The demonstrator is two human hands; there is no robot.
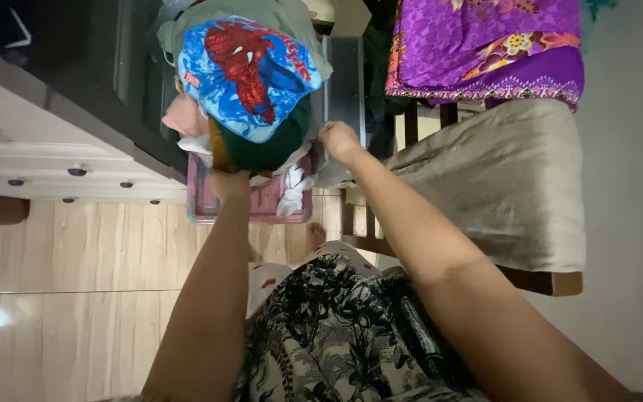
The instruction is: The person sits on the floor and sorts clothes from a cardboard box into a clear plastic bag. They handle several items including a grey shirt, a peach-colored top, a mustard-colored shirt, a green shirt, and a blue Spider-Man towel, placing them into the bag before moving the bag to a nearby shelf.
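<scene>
A pink laundry basket [204, 207] is piled high with clothes. On top lies a blue cloth with a red spider-figure print [247, 74], over green [269, 145], pink [184, 117] and white [290, 190] pieces. My left hand [228, 183] grips the near rim of the basket, just under the pile. My right hand [338, 140] is closed in a fist at the right side of the pile, where the basket's edge is hidden by clothes. Both arms reach forward over my black-and-white flowered garment [336, 335].
A white drawer unit with dark knobs [76, 171] stands at the left under a dark top. At the right is a wooden chair with a beige cushion [500, 186], with a purple flowered cloth [485, 45] beyond it. Wood-look floor tiles [76, 283] lie below, with my bare foot [315, 234] visible.
</scene>
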